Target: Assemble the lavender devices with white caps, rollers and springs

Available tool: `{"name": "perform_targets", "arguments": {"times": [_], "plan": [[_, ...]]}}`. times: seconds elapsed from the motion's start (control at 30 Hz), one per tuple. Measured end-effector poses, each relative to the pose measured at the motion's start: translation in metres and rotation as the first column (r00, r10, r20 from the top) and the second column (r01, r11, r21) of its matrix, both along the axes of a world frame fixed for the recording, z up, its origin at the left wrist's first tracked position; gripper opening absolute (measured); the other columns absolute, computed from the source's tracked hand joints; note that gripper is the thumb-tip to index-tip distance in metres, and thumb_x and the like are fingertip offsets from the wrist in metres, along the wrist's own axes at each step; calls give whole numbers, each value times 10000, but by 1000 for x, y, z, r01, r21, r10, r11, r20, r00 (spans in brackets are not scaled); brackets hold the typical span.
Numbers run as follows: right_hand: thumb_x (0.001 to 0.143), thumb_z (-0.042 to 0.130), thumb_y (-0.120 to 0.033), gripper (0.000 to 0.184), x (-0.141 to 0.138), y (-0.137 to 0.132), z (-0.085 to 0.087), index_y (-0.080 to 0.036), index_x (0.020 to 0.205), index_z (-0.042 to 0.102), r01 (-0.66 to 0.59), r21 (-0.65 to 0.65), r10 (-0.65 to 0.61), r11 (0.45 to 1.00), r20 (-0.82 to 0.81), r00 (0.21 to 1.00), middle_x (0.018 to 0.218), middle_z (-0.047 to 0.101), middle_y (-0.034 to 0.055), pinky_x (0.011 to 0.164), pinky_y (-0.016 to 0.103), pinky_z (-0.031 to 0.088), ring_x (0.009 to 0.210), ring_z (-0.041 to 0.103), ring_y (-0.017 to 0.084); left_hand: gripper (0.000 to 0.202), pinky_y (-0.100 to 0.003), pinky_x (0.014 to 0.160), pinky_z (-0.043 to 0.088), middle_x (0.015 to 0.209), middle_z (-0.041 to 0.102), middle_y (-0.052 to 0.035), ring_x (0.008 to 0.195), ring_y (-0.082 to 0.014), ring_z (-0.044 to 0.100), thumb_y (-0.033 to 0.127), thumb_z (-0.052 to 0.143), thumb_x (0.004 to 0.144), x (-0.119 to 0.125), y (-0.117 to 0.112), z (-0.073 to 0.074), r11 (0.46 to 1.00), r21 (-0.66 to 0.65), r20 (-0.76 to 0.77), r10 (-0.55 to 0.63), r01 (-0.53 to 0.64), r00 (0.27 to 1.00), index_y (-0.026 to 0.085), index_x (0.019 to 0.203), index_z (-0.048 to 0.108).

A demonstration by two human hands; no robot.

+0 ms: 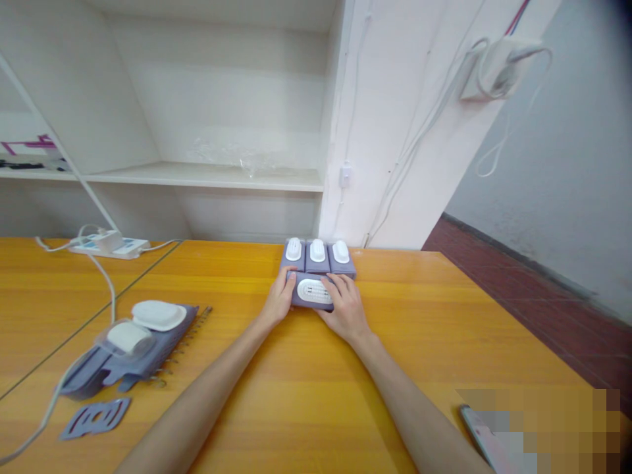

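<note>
Between my two hands is a grey-purple box with a white oval bristled piece [312,290] on its front. My left hand [281,297] is closed on the box's left end, thumb on the near face. Over its right end curls my right hand [346,304], fingers on the top and the white oval. Just behind it stand three like boxes side by side, each topped by a white oval piece: the left one [293,250], the middle one [317,251] and the right one [340,253]. The underside of the held box is hidden.
At left lie grey-purple parts [170,342] with a white oval piece [158,315], a tape roll [130,338] and a flat slotted plate [96,418]. A power strip [109,245] with a white cable sits behind. A phone [476,431] lies at right; shelves [207,176] rise behind.
</note>
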State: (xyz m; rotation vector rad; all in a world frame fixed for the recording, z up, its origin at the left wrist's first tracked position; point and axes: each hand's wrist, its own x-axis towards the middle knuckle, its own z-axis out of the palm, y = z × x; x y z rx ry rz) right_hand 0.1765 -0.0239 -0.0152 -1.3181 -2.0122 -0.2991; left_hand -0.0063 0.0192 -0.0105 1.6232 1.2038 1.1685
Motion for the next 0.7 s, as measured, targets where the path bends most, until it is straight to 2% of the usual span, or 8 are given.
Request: {"name": "perform_targets", "arguments": {"times": [0.1,0.2,0.27,0.33,0.4,0.47,0.57,0.7], "plan": [[722,654,-371,632,2,0,1,-196,1292,444,-43,-12,42,999,-45,998,1250,505,118,960,499,381,1137,423,311,400,-341,852,431,1001,584,-52,935,-198,559,511,341,878,-8,6,8,990,138,-144,-1,21,990,205,1066,518],[720,655,-399,736,3,-1,4,-193,1359,354,-103,9,103,995,-97,990,1252,505,120,969,496,389,1124,449,297,461,-374,943,371,1104,551,-83,1063,-234,508,561,475,798,-21,7,31,952,268,-373,-40,149,927,203,1083,531],[731,646,-398,749,4,-3,6,-193,1375,325,-144,34,147,989,-112,983,1261,499,123,979,499,386,1135,453,292,740,-407,944,362,1170,534,-97,1083,-279,492,611,666,594,-30,3,50,915,299,-533,-77,273,843,221,1191,472],[739,641,-389,739,4,-3,7,-192,1377,324,-191,59,196,980,-93,976,1271,491,127,988,503,381,1163,441,293,923,-428,955,336,1221,515,-96,1113,-309,469,603,750,450,-35,-5,66,874,304,-662,-91,378,744,249,1242,433],[744,641,-385,726,4,-4,8,-191,1372,333,-235,80,239,969,-46,970,1282,484,131,997,509,373,1195,419,297,943,-425,943,336,1226,523,-83,1121,-314,468,552,780,427,-36,-14,76,846,267,-753,-115,461,648,276,1253,420],[750,638,-389,721,2,-4,8,-192,1372,331,-263,99,264,960,-1,964,1291,480,134,1002,515,369,1218,401,302,834,-415,917,351,1166,565,-68,1086,-303,498,466,776,480,-34,-21,81,832,245,-804,-112,498,584,279,1222,445],[756,637,-395,746,0,-6,8,-197,1387,292,-262,135,265,955,0,964,1310,462,140,1005,516,373,1240,389,302,640,-377,872,389,1086,604,-60,1020,-277,542,335,711,562,-31,-28,85,818,264,-815,-94,511,572,257,1160,496],[740,661,-388,842,-1,-6,8,-202,1414,191,-183,234,210,955,-93,973,1387,347,163,1009,524,371,1280,343,311,655,-323,845,426,1130,601,-50,998,-253,565,293,687,545,-37,-24,96,822,295,-761,-106,487,640,251,1173,506]]}}
